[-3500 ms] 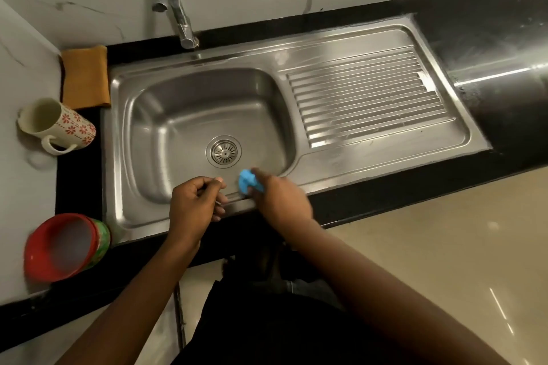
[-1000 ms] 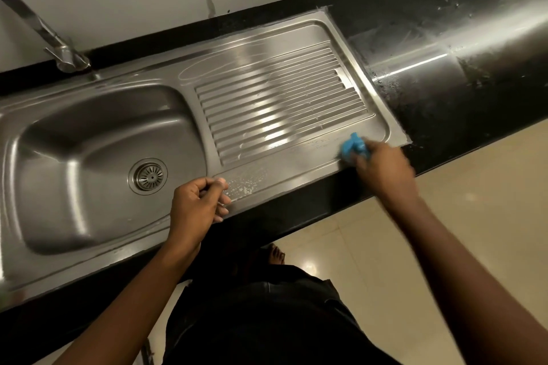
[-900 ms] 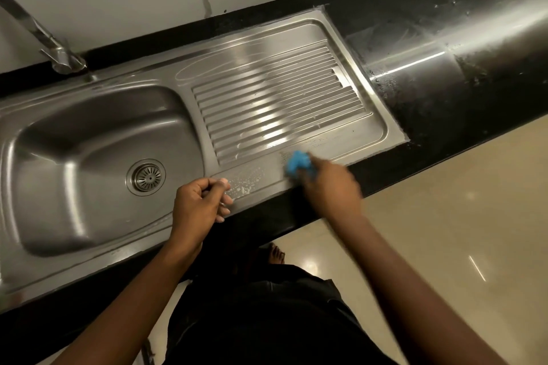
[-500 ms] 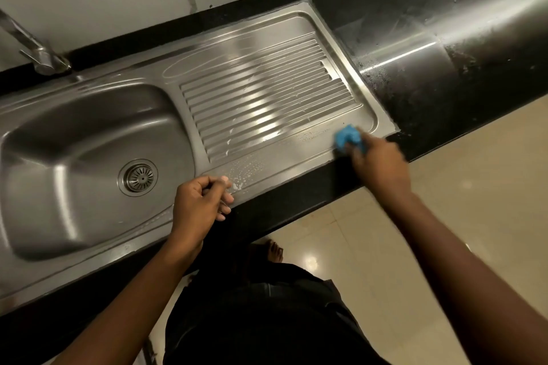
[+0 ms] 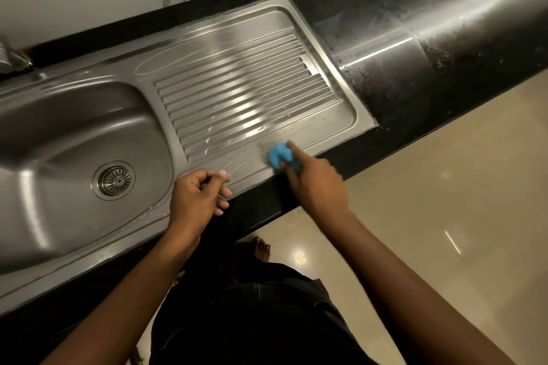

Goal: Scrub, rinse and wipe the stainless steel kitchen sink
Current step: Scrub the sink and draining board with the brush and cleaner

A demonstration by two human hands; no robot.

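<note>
The stainless steel sink (image 5: 350, 104) is set in a black counter, with its bowl and round drain (image 5: 114, 180) on the left and a ribbed drainboard (image 5: 243, 95) on the right. My right hand (image 5: 311, 184) grips a small blue scrubber (image 5: 278, 153) and presses it on the flat front strip of the drainboard. Thin soapy streaks mark that strip. My left hand (image 5: 199, 198) rests on the sink's front rim with its fingers curled and nothing in them.
The wet black counter (image 5: 430, 47) runs on to the right of the sink. The base of the tap (image 5: 12, 58) shows at the far left edge. A white marbled wall stands behind, and beige floor tiles (image 5: 444, 201) lie below the counter's edge.
My right hand has slid the blue scrubber back to the left along the drainboard's front strip, after sweeping right and left before. The left hand has stayed put. The view has shifted right.
</note>
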